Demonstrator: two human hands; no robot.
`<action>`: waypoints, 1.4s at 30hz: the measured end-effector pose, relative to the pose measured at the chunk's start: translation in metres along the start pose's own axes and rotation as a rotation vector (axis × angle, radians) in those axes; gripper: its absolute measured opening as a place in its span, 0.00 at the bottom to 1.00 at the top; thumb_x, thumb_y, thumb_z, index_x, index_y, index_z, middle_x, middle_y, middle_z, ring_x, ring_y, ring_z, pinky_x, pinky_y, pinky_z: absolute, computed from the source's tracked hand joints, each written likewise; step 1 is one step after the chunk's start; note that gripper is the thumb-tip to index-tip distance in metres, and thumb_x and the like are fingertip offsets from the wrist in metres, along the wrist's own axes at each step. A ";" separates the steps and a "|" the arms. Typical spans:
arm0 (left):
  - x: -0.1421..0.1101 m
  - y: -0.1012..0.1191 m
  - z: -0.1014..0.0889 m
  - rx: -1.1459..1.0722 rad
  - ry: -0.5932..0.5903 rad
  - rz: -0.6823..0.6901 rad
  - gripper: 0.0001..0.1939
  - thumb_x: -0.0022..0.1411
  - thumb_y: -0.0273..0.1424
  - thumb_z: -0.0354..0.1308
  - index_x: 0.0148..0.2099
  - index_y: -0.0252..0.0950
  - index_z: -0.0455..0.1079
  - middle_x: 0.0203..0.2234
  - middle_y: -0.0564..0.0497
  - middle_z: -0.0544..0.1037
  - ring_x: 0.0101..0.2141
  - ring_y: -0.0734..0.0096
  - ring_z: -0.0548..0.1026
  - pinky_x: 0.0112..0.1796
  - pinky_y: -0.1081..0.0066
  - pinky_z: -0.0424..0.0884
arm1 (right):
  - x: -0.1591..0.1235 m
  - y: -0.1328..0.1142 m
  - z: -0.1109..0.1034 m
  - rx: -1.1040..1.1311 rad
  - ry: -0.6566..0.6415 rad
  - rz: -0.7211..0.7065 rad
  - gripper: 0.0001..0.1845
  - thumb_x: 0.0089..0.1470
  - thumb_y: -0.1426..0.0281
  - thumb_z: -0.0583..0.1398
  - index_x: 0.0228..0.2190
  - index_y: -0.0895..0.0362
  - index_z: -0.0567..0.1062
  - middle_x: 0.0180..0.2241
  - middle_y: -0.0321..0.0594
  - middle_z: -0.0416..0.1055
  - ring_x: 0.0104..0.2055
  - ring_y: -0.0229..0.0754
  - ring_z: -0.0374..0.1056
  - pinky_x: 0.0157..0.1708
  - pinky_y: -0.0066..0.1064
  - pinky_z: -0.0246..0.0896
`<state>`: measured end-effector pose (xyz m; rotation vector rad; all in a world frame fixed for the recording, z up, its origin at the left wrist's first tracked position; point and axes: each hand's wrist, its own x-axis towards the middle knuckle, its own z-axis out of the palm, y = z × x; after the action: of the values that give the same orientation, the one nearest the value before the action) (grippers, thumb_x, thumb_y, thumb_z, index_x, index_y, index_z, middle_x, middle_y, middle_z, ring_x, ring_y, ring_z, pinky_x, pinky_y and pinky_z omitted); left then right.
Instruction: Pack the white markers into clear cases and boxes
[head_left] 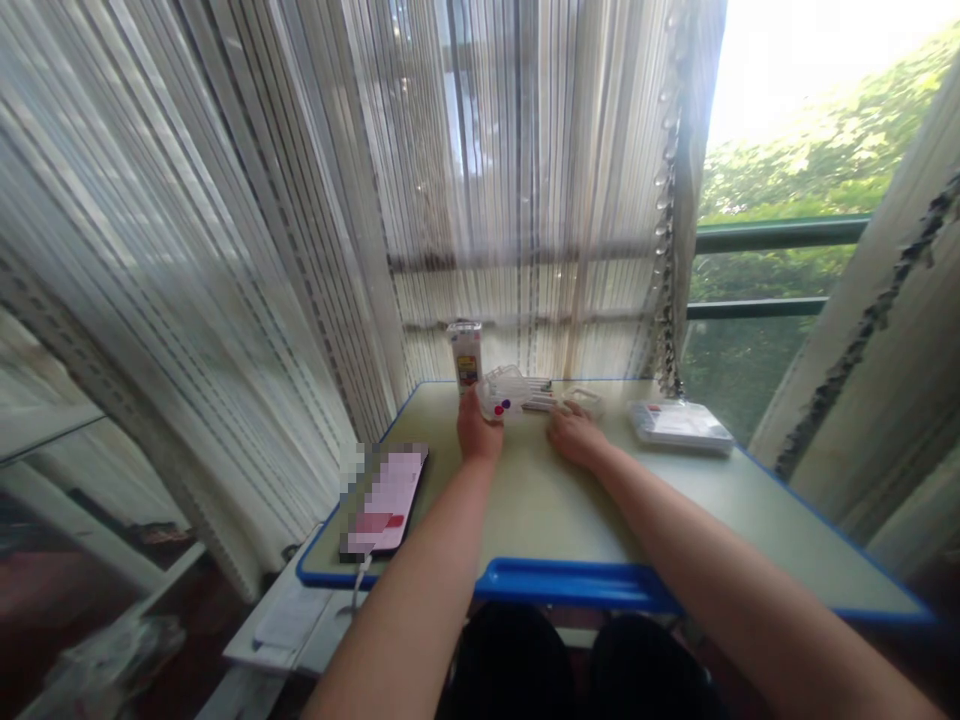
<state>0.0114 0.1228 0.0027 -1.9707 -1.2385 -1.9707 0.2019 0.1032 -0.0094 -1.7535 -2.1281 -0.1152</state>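
My left hand (480,428) is closed around a clear plastic pen case (501,385), tilted on the table. A red and a purple round end show through its near side. Several slim pens (538,400) stick out of the case toward the right. My right hand (576,432) rests low on the table at the outer ends of the pens, fingers apart and partly stretched. Just beyond its fingers lies a clear plastic lid (589,400); whether they touch it is hard to tell. Behind my left hand stands an upright, tall clear box (466,350) with a printed label.
The pale tabletop (547,510) has a raised blue rim. A phone (386,500) with a white cable lies at the left. At the right is a flat clear case (682,427). Striped curtains (525,200) hang behind the table, beside a window with a green railing (780,235).
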 end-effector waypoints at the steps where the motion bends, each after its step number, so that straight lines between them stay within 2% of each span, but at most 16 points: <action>1: 0.000 0.000 0.001 0.004 -0.004 -0.003 0.26 0.46 0.20 0.58 0.49 0.39 0.63 0.41 0.45 0.74 0.45 0.57 0.72 0.45 0.57 0.71 | 0.000 -0.001 -0.002 -0.002 0.011 -0.002 0.25 0.54 0.67 0.52 0.54 0.59 0.65 0.56 0.49 0.63 0.61 0.55 0.50 0.57 0.47 0.48; 4: 0.001 0.002 0.002 0.017 0.004 0.019 0.26 0.45 0.20 0.59 0.49 0.39 0.64 0.41 0.45 0.74 0.45 0.57 0.73 0.46 0.57 0.71 | -0.001 -0.005 -0.006 -0.003 0.062 -0.021 0.25 0.52 0.67 0.54 0.52 0.59 0.67 0.57 0.49 0.62 0.58 0.55 0.54 0.54 0.45 0.51; 6: 0.001 0.003 0.003 0.014 0.001 0.035 0.27 0.45 0.20 0.60 0.49 0.39 0.64 0.41 0.45 0.74 0.45 0.58 0.73 0.46 0.57 0.71 | -0.002 -0.006 -0.008 0.002 0.038 -0.028 0.26 0.54 0.66 0.54 0.54 0.59 0.64 0.58 0.47 0.60 0.58 0.54 0.54 0.54 0.44 0.52; 9: 0.000 0.003 0.003 -0.006 -0.008 0.018 0.26 0.45 0.21 0.61 0.49 0.39 0.65 0.40 0.46 0.75 0.44 0.58 0.73 0.44 0.58 0.72 | -0.002 -0.005 -0.007 0.005 -0.009 -0.016 0.24 0.55 0.64 0.52 0.52 0.59 0.67 0.53 0.47 0.66 0.56 0.54 0.56 0.53 0.43 0.53; 11: -0.001 0.003 0.004 -0.029 -0.017 -0.010 0.26 0.45 0.22 0.61 0.49 0.39 0.65 0.39 0.45 0.74 0.43 0.58 0.74 0.42 0.59 0.73 | -0.002 -0.004 -0.006 0.004 0.005 -0.014 0.22 0.54 0.64 0.53 0.50 0.59 0.69 0.51 0.48 0.68 0.56 0.55 0.57 0.53 0.42 0.53; 16: -0.005 0.005 0.004 -0.041 -0.077 -0.010 0.29 0.43 0.21 0.61 0.50 0.40 0.63 0.42 0.45 0.73 0.45 0.58 0.73 0.39 0.62 0.74 | 0.003 0.000 -0.001 0.042 -0.031 0.010 0.32 0.56 0.60 0.51 0.58 0.62 0.59 0.60 0.49 0.57 0.62 0.57 0.47 0.57 0.45 0.48; 20: -0.004 0.010 0.001 -0.017 -0.090 0.035 0.28 0.43 0.19 0.59 0.49 0.39 0.64 0.41 0.44 0.73 0.46 0.55 0.72 0.43 0.58 0.73 | 0.006 0.002 0.004 0.069 0.014 0.022 0.37 0.53 0.58 0.54 0.59 0.65 0.55 0.60 0.52 0.55 0.63 0.56 0.46 0.59 0.42 0.46; 23: -0.003 0.013 -0.002 0.000 -0.078 0.050 0.25 0.45 0.20 0.58 0.48 0.38 0.64 0.39 0.43 0.73 0.45 0.54 0.73 0.44 0.56 0.71 | 0.006 0.001 0.005 0.068 0.001 0.031 0.37 0.56 0.57 0.51 0.61 0.63 0.52 0.63 0.49 0.49 0.65 0.57 0.39 0.59 0.45 0.44; 26: -0.002 0.011 -0.003 -0.001 -0.076 0.042 0.24 0.45 0.20 0.59 0.47 0.39 0.64 0.39 0.44 0.73 0.44 0.54 0.73 0.44 0.54 0.71 | 0.006 -0.001 0.003 0.059 -0.050 0.025 0.36 0.57 0.56 0.50 0.59 0.66 0.55 0.61 0.53 0.54 0.64 0.56 0.42 0.59 0.43 0.44; 30: -0.003 0.008 0.000 -0.020 -0.095 0.001 0.23 0.44 0.19 0.58 0.45 0.39 0.64 0.37 0.46 0.74 0.41 0.56 0.74 0.42 0.56 0.73 | 0.006 0.002 0.004 0.038 0.013 -0.005 0.28 0.54 0.62 0.52 0.54 0.64 0.64 0.56 0.54 0.60 0.59 0.55 0.52 0.57 0.41 0.48; 33: -0.004 0.009 0.001 -0.028 -0.133 -0.018 0.20 0.45 0.19 0.57 0.43 0.39 0.65 0.35 0.47 0.74 0.39 0.59 0.74 0.40 0.58 0.73 | 0.009 0.005 0.009 0.008 -0.022 -0.024 0.30 0.53 0.68 0.51 0.57 0.64 0.60 0.60 0.52 0.54 0.62 0.55 0.47 0.58 0.43 0.45; 35: -0.005 0.010 0.002 -0.029 -0.162 -0.026 0.19 0.46 0.20 0.57 0.43 0.39 0.65 0.36 0.47 0.74 0.39 0.59 0.74 0.40 0.59 0.73 | 0.011 0.005 0.011 -0.004 -0.069 -0.020 0.32 0.55 0.68 0.49 0.60 0.65 0.55 0.62 0.50 0.50 0.64 0.56 0.41 0.59 0.45 0.41; 37: -0.005 0.011 0.001 -0.022 -0.176 -0.045 0.20 0.47 0.20 0.57 0.43 0.38 0.65 0.37 0.46 0.75 0.40 0.58 0.74 0.42 0.59 0.72 | 0.011 0.003 0.010 0.003 -0.100 -0.005 0.32 0.56 0.67 0.48 0.60 0.64 0.54 0.62 0.48 0.51 0.64 0.57 0.39 0.60 0.46 0.39; 42: -0.005 0.011 0.000 -0.007 -0.189 -0.088 0.23 0.46 0.19 0.58 0.46 0.39 0.65 0.39 0.45 0.74 0.42 0.57 0.73 0.43 0.60 0.71 | 0.005 -0.003 -0.001 0.023 -0.038 0.034 0.26 0.53 0.66 0.52 0.54 0.56 0.66 0.57 0.48 0.59 0.59 0.55 0.50 0.57 0.42 0.46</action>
<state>0.0181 0.1133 0.0037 -2.1846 -1.3835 -1.8637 0.1985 0.1072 -0.0067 -1.7918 -2.1164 -0.0479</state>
